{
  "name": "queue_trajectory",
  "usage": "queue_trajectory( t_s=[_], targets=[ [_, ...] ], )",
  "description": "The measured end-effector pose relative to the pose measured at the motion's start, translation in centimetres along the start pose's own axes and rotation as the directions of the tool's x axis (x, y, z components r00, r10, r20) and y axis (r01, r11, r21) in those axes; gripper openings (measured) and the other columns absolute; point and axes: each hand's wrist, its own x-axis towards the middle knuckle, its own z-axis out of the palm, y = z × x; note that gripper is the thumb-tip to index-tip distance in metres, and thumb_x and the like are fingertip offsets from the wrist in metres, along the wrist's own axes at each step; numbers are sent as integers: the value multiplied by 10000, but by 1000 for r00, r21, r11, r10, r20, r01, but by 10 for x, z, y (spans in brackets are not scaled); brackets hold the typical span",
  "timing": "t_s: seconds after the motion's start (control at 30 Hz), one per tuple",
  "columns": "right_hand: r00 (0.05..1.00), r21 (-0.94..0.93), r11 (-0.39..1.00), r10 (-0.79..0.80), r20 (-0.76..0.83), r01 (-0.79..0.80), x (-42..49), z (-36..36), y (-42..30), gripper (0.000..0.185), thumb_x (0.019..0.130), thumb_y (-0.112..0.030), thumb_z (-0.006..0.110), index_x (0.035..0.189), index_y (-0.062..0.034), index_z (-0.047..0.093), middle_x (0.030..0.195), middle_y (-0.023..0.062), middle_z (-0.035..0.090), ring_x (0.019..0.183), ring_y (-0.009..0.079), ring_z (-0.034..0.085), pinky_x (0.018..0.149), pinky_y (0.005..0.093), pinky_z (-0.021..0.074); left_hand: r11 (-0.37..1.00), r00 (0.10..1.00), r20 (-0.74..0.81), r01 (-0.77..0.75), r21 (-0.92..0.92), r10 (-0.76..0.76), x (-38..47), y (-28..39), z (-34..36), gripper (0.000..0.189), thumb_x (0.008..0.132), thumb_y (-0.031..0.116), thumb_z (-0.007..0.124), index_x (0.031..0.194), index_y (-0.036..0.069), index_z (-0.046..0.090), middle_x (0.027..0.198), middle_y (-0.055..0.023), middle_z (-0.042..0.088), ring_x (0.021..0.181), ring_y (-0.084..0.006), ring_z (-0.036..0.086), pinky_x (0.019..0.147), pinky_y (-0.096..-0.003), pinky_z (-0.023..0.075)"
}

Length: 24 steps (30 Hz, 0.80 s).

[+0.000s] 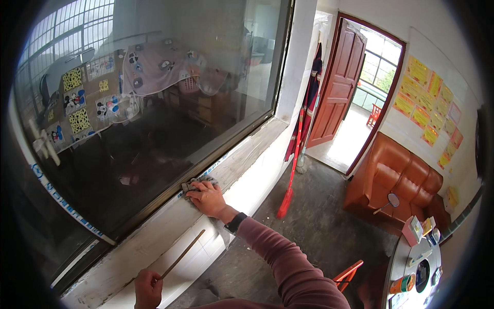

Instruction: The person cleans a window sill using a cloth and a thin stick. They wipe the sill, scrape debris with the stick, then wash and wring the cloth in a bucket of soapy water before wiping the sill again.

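Observation:
My right hand presses a grey cloth against the foot of a sliding window's frame, where it meets the sill. Part of the cloth hangs below my wrist, over the front of the sill. A thin wooden stick juts up from my left hand, which grips its lower end in front of the wall. Behind the frame stands the large glass pane. Strips of blue and white printed film cling to the frame. Dirt and worn patches mark the sill.
A red broom leans by the wall near an open brown door. Farther right are a brown leather sofa with a badminton racket on it, an orange chair and a table bearing boxes and a jar.

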Motion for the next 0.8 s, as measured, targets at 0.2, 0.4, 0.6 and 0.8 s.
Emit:
queue_trajectory(
  t_s=[0.2, 0.4, 0.6, 0.8],
  targets=[
    [996, -95, 993, 65, -62, -71, 16, -24, 86, 222, 809, -238, 597, 1024, -259, 650, 1230, -6, 510, 1145, 240, 447, 894, 472, 358, 999, 999, 29, -18, -44, 19, 57, 25, 36, 69, 812, 72, 569, 852, 19, 549, 772, -140, 541, 682, -281, 524, 608, -369, 420],
    [988, -174, 973, 155, -5, -154, 41, -50, 181, 231, 817, -260, 581, 1040, -274, 639, 1257, -4, 501, 1177, 243, 439, 905, 502, 373, 984, 990, -76, -127, -126, 118, 130, 38, 78, 71, 797, 68, 581, 833, 15, 549, 730, -131, 531, 639, -279, 518, 578, -363, 418],
    [928, -260, 901, 370, 43, -347, 72, -78, 277, 249, 845, -284, 533, 1081, -267, 613, 1300, 3, 468, 1204, 262, 418, 927, 540, 373, 978, 998, 3, -64, -200, 66, 176, 66, 104, 70, 789, 58, 586, 825, 14, 545, 732, -134, 524, 643, -270, 523, 589, -350, 430],
    [854, -403, 802, 513, 87, -441, 100, -99, 361, 302, 880, -312, 475, 1170, -270, 549, 1362, 17, 407, 1212, 298, 405, 903, 539, 396, 985, 996, -66, -62, -159, 52, 200, 80, 124, 70, 790, 59, 583, 845, 20, 566, 739, -126, 537, 651, -259, 527, 599, -345, 437]
  ],
)
